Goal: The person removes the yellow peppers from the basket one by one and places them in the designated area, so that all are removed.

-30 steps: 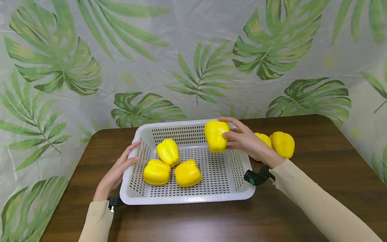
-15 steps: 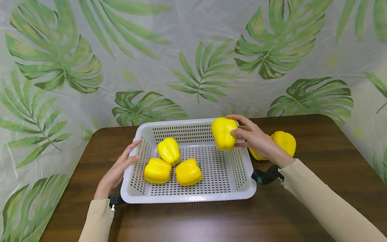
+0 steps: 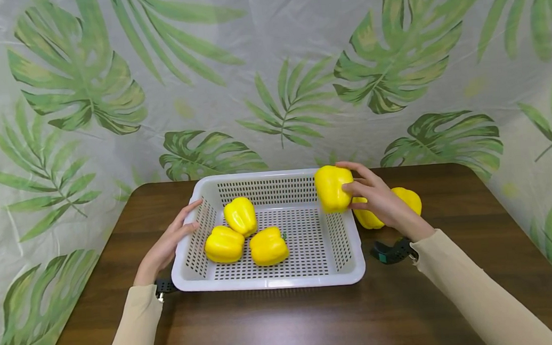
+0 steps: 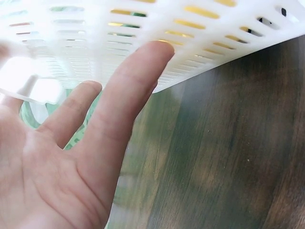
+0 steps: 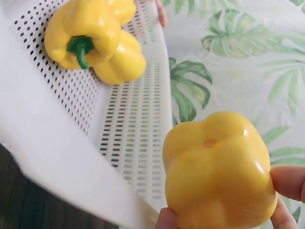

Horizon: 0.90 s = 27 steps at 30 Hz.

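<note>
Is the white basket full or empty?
Neither: the basket is partly filled; three yellow peppers lie inside, with space beside them.

A yellow pepper (image 3: 368,220) (behind the right fingers (image 3: 360,189)) is half-hidden.

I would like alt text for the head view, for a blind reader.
A right hand holds a yellow bell pepper near the right end of a white perforated basket, while the left hand touches its left end. Three more peppers lie inside; two others sit to its right on the wooden table.
</note>
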### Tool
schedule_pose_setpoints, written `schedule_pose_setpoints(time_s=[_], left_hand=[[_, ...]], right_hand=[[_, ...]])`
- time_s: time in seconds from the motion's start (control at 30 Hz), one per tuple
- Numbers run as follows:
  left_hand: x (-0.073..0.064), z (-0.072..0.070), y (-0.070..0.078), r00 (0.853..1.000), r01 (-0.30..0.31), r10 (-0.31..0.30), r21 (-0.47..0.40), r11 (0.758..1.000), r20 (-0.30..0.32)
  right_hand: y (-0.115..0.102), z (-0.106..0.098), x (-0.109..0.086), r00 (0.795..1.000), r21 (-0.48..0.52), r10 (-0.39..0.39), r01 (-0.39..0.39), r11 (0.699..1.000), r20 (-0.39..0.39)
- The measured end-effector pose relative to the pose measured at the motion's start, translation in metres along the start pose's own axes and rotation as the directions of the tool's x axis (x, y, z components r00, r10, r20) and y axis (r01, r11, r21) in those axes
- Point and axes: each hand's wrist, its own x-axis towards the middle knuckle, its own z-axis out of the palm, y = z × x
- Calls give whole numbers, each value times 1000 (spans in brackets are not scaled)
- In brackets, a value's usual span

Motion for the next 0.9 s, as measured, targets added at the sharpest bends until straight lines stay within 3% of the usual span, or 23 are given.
schedule_pose_setpoints(time_s=[0.9], left_hand=[[0, 2, 0, 1000, -5, 5, 0, 1000, -1]], right_hand=[[24, -49, -25, 994, -10, -14, 13, 1000, -109]])
